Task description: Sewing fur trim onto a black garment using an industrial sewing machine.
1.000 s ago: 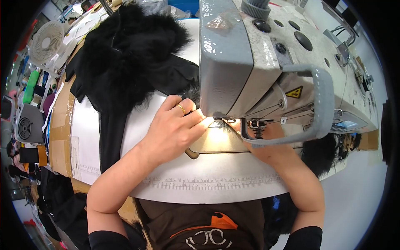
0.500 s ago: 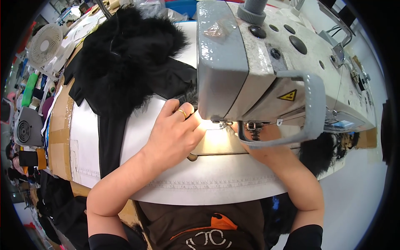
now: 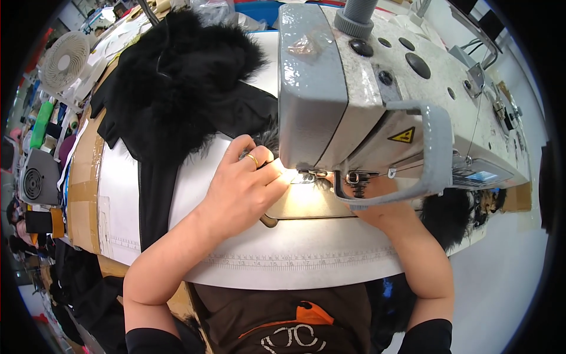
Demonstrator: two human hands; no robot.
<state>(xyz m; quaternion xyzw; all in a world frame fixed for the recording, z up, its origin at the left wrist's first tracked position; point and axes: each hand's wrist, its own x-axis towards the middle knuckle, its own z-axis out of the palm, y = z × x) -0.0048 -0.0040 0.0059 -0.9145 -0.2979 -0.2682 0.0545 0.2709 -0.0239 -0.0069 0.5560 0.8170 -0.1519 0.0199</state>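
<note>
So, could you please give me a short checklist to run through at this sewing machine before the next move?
1. Light on the machine bed: ok, a bright patch falls beside the fingers of the left hand.
2. Right hand in full view: not ok, the grey looped guard and the sewing machine partly cover it.
3. Fingertips clear of the needle: cannot tell, the needle itself cannot be made out.
4. Dark fur near the left hand gripped: cannot tell, the fingers hide any contact.
5. Bulk of the black fur-trimmed garment away from the lit patch: ok, it lies heaped to the left.
</note>
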